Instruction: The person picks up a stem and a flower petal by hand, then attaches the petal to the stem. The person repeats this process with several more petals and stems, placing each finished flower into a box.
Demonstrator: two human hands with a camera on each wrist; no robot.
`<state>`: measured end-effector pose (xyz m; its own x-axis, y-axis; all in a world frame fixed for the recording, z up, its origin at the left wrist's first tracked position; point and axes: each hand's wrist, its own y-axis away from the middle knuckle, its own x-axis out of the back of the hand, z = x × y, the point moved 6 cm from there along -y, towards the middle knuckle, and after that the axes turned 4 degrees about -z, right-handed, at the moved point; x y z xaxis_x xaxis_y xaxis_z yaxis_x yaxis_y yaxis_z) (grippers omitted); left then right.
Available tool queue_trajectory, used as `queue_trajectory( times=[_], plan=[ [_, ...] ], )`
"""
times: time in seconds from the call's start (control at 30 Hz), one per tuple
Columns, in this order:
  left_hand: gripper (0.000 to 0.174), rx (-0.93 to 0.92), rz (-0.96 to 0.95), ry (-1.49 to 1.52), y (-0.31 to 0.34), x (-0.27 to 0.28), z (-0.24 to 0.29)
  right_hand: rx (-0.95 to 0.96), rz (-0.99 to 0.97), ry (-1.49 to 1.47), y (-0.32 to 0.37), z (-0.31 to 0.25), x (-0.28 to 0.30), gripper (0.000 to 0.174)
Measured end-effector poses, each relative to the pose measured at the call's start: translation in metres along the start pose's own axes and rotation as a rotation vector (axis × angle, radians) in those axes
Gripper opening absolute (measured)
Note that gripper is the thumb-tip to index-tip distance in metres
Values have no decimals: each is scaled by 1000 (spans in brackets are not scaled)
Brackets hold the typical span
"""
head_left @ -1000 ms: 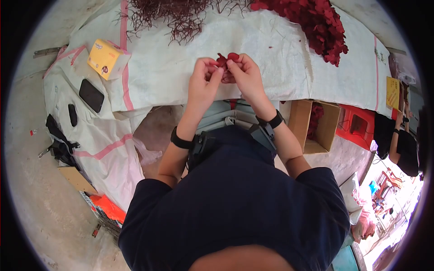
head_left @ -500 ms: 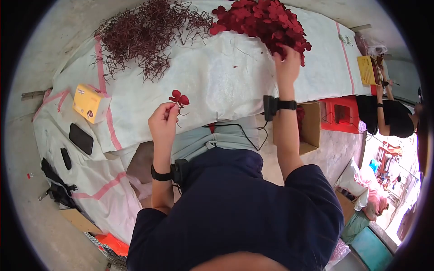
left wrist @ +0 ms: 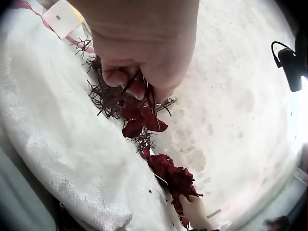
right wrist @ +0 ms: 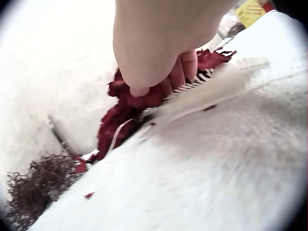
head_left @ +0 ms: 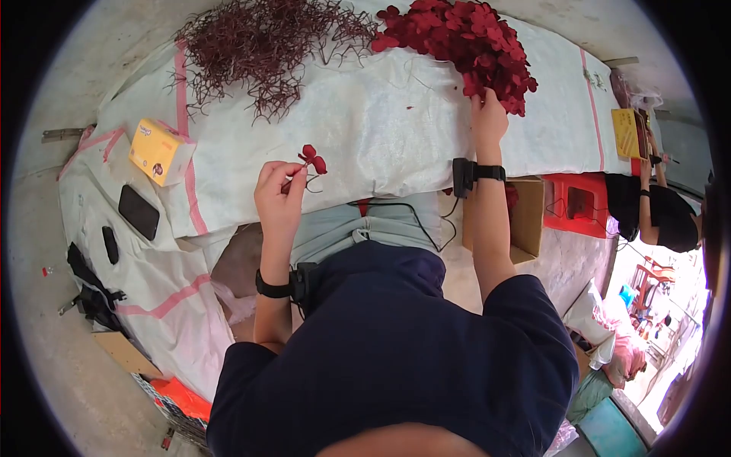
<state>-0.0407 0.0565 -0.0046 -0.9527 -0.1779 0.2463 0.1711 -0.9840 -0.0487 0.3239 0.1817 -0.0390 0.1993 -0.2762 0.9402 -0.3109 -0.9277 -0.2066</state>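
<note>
My left hand (head_left: 280, 196) pinches the thin dark stem of a small red flower (head_left: 312, 159); in the left wrist view its petals (left wrist: 139, 122) hang beyond the fingertips. Over at the right, my right hand (head_left: 489, 126) has its fingers at the near edge of a heap of red petals (head_left: 476, 46). The right wrist view shows the thumb and fingers of that hand (right wrist: 159, 53) curled against red petals (right wrist: 113, 127); whether one petal is pinched is hidden. A tangle of dark branching stems (head_left: 251, 53) lies left of the heap.
White woven sheeting (head_left: 381, 114) covers the table. At the left are a yellow tissue pack (head_left: 156, 151), a phone (head_left: 138, 212) and a small black object (head_left: 110, 245). A cardboard box (head_left: 525, 228) and red stool (head_left: 571, 202) stand below the right edge; another person (head_left: 670, 217) is farther right.
The hands have parted from their joined position. My right hand has gone right to the petal heap, while my left hand has moved left with a flower. The head view has shifted.
</note>
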Motion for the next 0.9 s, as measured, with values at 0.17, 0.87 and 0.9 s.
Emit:
queue_trajectory(
  times=[0.17,0.87,0.9],
  plan=[
    [4,-36,-29,-43,-2,-3,-1,328,-50,-61,33,-57,-7,19],
    [5,110,-89,11,3,-11,-9,-139,-159,-1412,53,-60,-12,11],
    [5,111,-99,16,2,-13,-9,-176,-200,-1458,55,-67,-7,10]
  ],
)
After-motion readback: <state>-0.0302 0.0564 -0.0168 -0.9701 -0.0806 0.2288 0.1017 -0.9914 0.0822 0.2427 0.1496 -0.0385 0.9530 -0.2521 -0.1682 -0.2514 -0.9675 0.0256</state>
